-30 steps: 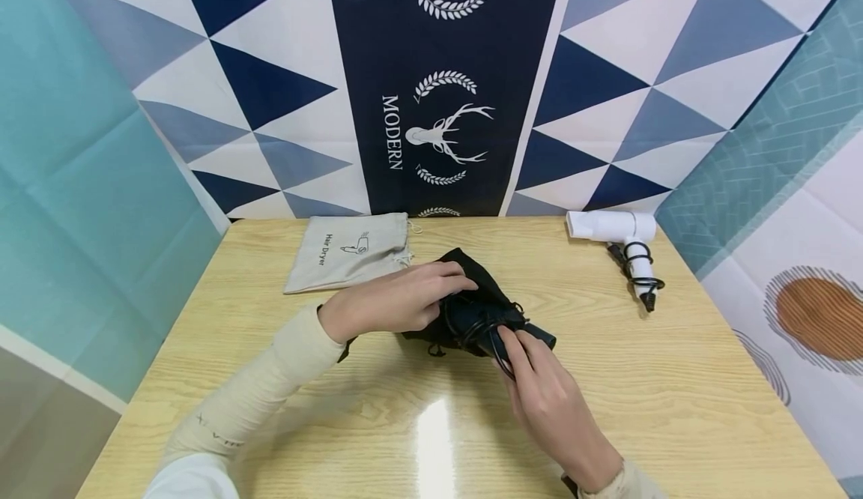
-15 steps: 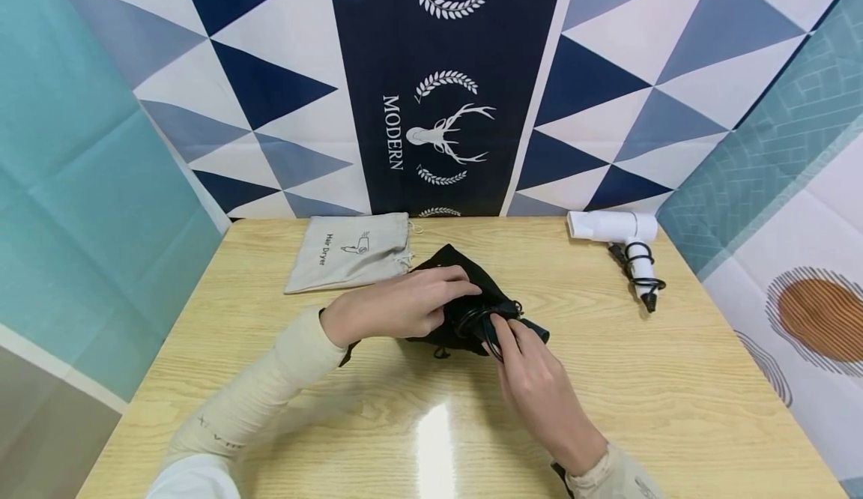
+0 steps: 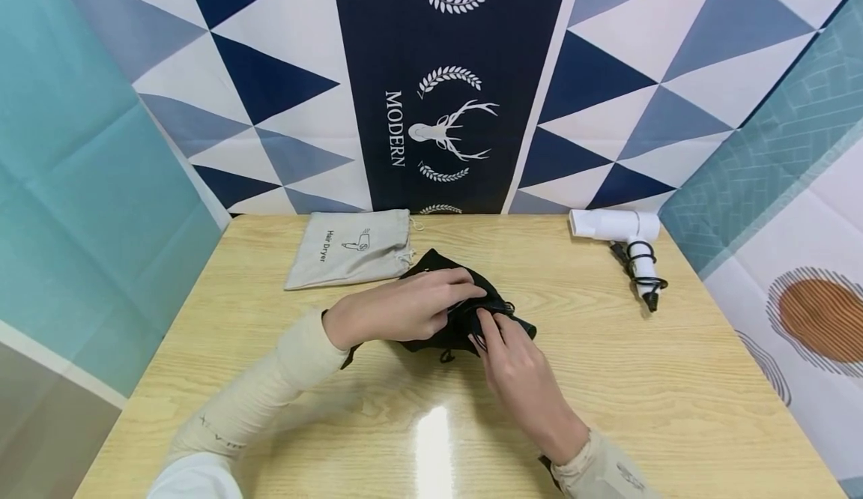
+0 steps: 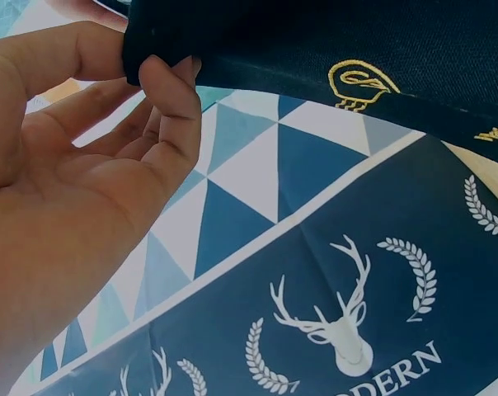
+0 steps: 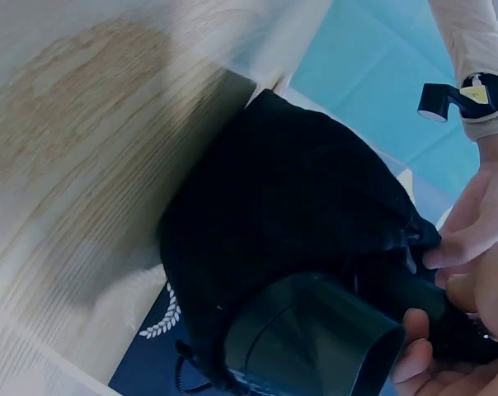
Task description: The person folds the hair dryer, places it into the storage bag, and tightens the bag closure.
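Note:
A black drawstring pouch (image 5: 282,190) is held at mid-table, its mouth toward the right. In the left wrist view, gold print (image 4: 362,81) shows on its cloth. My left hand (image 3: 411,304) pinches the edge of the pouch's opening between thumb and fingers. A dark hair dryer (image 5: 303,338) sits partly inside the pouch; its round barrel end sticks out of the mouth. My right hand (image 3: 515,368) grips the dryer's handle and coiled cord at the opening. The rest of the dryer is hidden by the cloth.
A grey cloth bag (image 3: 350,252) printed "Hair Dryer" lies flat at the back left of the wooden table (image 3: 323,439). At the back right lies a white hair dryer (image 3: 613,225) with a black cord wrapped round its handle. Patterned walls close off the back and sides.
My right hand has moved left and slightly up, taking the dark dryer deeper into the pouch. The pouch's upper corner has shifted left. My left hand has barely moved.

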Demonstrator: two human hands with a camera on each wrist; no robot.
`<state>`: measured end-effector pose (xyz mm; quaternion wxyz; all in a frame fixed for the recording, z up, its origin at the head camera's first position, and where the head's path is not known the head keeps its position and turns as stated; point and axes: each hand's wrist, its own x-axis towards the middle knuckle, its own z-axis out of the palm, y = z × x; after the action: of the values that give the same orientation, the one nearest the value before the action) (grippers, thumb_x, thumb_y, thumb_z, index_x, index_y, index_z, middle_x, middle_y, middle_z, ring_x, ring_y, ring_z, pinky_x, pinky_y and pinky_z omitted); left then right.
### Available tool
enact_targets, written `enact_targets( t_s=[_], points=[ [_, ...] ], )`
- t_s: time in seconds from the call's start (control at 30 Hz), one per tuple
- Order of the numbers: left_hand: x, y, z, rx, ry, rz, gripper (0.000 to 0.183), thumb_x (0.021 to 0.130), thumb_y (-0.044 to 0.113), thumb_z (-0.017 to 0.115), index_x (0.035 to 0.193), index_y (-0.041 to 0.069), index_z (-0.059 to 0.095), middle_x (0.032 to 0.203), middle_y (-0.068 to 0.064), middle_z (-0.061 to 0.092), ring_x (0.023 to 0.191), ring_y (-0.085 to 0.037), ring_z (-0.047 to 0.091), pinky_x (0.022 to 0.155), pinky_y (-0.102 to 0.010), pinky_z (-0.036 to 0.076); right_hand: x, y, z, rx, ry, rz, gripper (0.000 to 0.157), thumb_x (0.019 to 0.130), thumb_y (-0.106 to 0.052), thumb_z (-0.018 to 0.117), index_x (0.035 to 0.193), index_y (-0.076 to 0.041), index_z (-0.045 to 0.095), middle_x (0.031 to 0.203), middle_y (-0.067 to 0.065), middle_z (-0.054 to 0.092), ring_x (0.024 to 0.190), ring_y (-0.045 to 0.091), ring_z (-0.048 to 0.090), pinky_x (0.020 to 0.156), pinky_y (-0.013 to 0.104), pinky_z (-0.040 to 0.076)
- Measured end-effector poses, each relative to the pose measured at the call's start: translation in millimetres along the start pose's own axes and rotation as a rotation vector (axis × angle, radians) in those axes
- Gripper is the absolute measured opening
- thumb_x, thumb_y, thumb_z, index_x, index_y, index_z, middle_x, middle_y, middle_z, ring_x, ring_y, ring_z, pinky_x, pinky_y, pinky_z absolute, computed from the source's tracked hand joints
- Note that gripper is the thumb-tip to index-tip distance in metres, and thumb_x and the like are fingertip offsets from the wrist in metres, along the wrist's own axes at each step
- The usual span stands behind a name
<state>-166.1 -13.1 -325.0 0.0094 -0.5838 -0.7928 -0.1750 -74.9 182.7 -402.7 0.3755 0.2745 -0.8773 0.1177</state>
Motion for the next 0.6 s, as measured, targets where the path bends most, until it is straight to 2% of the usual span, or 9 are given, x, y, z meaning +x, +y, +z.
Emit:
enact_targets(
  t_s=[0.17, 0.47, 0.6],
  points=[
    [1.1, -1.5, 0.9, 0.034, 0.013, 0.020, 0.046, 0.090, -0.008, 0.051, 0.135, 0.002, 0.057, 0.127, -0.007, 0.056, 0.117, -0.019, 0.056, 0.104, -0.028, 0.043, 1.7, -2.3, 0.3, -0.006, -0.065, -0.001, 0.043, 0.108, -0.022, 0.038, 0.125, 0.012, 0.058, 0.111, 0.028, 0.063, 0.099, 0.037, 0.065, 0.087, 0.043, 0.056],
    [1.5, -1.6, -0.6, 0.043, 0.023, 0.005, 0.046, 0.093, -0.006, 0.051, 0.138, 0.001, 0.054, 0.134, -0.010, 0.055, 0.122, -0.021, 0.054, 0.107, -0.029, 0.042, 3.5, -4.7, 1.1, 0.003, -0.088, -0.066, 0.042, 0.110, -0.019, 0.031, 0.124, 0.011, 0.057, 0.107, 0.025, 0.063, 0.093, 0.034, 0.064, 0.083, 0.042, 0.057],
    [-0.1, -0.1, 1.4, 0.038, 0.005, -0.017, 0.047, 0.093, -0.005, 0.050, 0.139, 0.003, 0.054, 0.135, -0.008, 0.054, 0.123, -0.020, 0.053, 0.105, -0.029, 0.043, 4.1, -5.1, 2.1, 0.002, -0.091, -0.074, 0.042, 0.110, -0.019, 0.032, 0.124, 0.011, 0.057, 0.106, 0.025, 0.063, 0.091, 0.034, 0.064, 0.081, 0.042, 0.057]
  ],
)
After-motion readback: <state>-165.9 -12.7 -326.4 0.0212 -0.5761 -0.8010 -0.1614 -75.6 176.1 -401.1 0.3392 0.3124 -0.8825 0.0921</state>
